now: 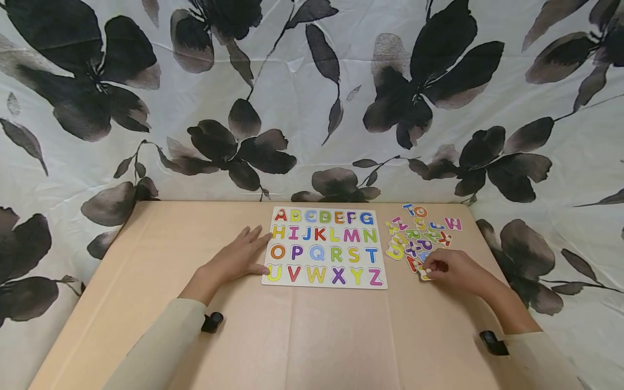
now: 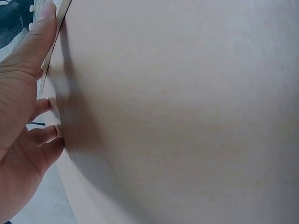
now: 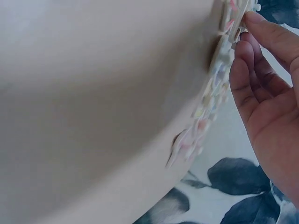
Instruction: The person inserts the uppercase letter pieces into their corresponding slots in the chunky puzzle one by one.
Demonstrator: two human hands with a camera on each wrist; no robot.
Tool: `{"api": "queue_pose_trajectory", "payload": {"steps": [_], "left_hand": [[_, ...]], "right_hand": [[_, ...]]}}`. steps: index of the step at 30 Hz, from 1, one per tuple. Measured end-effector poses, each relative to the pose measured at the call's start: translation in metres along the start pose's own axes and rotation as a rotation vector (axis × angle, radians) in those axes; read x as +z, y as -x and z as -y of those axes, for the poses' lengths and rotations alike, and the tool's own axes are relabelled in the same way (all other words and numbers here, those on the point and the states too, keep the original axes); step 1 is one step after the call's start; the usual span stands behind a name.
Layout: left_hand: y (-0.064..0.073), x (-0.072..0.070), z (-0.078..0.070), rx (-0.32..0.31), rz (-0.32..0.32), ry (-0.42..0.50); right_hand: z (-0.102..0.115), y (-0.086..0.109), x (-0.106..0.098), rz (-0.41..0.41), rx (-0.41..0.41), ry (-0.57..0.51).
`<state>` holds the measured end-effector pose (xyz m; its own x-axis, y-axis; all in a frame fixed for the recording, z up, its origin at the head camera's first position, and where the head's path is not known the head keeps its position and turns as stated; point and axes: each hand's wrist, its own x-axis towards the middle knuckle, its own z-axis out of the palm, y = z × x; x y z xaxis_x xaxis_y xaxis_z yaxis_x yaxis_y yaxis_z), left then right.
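Note:
A white alphabet puzzle board (image 1: 324,261) with rows of colourful letters from A to Z lies on the table. My left hand (image 1: 237,252) rests at its left edge, fingers spread, with the thumb by the U and the fingertips beside the H. Right of the board is a loose pile of letter pieces (image 1: 413,234). At the near side of that pile, my right hand (image 1: 453,269) pinches a letter piece (image 3: 239,21) between thumb and fingers. Its yellow part shows under the fingertips in the head view; the fingers hide the rest. A red letter piece (image 1: 412,264) lies just left of it.
The light brown table (image 1: 312,336) stretches toward me in front of the board. Behind it hangs a white cloth (image 1: 312,108) with dark flowers. A pink W piece (image 1: 453,223) lies at the pile's right side, near the table's right edge.

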<state>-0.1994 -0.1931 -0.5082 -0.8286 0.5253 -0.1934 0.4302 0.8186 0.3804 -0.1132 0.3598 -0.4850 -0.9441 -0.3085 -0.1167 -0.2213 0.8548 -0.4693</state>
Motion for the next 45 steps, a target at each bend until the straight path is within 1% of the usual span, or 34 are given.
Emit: {"api": "queue_pose_trajectory", "payload": {"steps": [4,10,15,18,22,26,33,40,45], "left_hand": [[0.0,0.0,-0.001,0.002,0.001,0.001],[0.001,0.0,-0.001,-0.012,0.001,0.005],[0.002,0.001,-0.001,-0.013,-0.005,-0.005],[0.004,0.0,-0.001,-0.012,-0.006,-0.006],[0.006,-0.002,-0.002,-0.008,-0.007,0.0],[0.007,-0.002,-0.001,0.005,-0.005,0.002],[0.008,0.0,0.002,0.009,-0.008,-0.004],[0.008,0.0,0.002,0.007,-0.014,-0.006],[0.007,0.001,0.001,0.003,-0.009,-0.004]], "right_hand": [[0.01,-0.014,0.0,0.007,0.001,0.014],[0.03,-0.039,0.005,0.037,-0.014,-0.039],[0.052,-0.061,0.012,0.057,-0.007,-0.086],[0.065,-0.074,0.017,0.052,-0.039,-0.095],[0.083,-0.092,0.027,0.047,-0.094,-0.104],[0.103,-0.111,0.037,0.045,-0.111,-0.106],[0.144,-0.147,0.056,0.022,-0.1,-0.125],[0.182,-0.179,0.077,-0.042,-0.145,-0.088],[0.206,-0.201,0.089,-0.042,-0.166,-0.096]]}}
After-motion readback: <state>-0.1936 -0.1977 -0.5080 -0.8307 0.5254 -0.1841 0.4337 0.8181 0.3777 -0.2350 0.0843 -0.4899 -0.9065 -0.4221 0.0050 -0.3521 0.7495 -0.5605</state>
